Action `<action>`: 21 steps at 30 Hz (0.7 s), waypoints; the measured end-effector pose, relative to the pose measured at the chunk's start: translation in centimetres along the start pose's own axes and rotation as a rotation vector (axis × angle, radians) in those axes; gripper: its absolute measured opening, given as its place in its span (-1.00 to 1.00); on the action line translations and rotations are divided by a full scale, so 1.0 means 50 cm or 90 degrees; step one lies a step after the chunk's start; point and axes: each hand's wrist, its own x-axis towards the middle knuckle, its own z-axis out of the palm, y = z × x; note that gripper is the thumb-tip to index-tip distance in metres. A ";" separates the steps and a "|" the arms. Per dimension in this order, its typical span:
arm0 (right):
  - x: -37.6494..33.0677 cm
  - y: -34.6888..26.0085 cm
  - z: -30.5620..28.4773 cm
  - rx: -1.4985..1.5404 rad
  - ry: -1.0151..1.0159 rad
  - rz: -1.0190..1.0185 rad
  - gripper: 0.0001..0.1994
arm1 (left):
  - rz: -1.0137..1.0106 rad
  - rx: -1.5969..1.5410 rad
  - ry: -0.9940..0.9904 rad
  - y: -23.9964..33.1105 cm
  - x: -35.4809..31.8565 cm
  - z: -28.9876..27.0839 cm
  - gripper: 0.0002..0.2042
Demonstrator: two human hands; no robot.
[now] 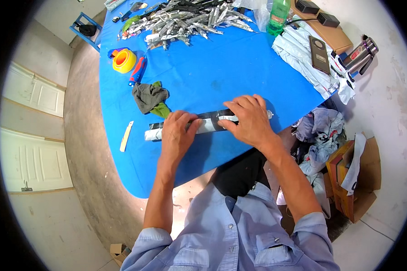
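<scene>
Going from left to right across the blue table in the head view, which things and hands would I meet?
Yellow tape roll → grey cloth → left hand → right hand → phone.

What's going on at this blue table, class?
A person has both bare hands on a long black-and-white wrapped bundle lying near the edge of the blue table. The left hand is toward its left end, the right hand toward its right. A grey cloth lies beyond the left hand, and a heap of silvery pieces farther back.
</scene>
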 end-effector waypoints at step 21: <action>-0.012 -0.009 -0.013 0.146 -0.006 -0.057 -0.88 | 0.071 0.020 -0.010 0.014 -0.012 -0.031 -0.75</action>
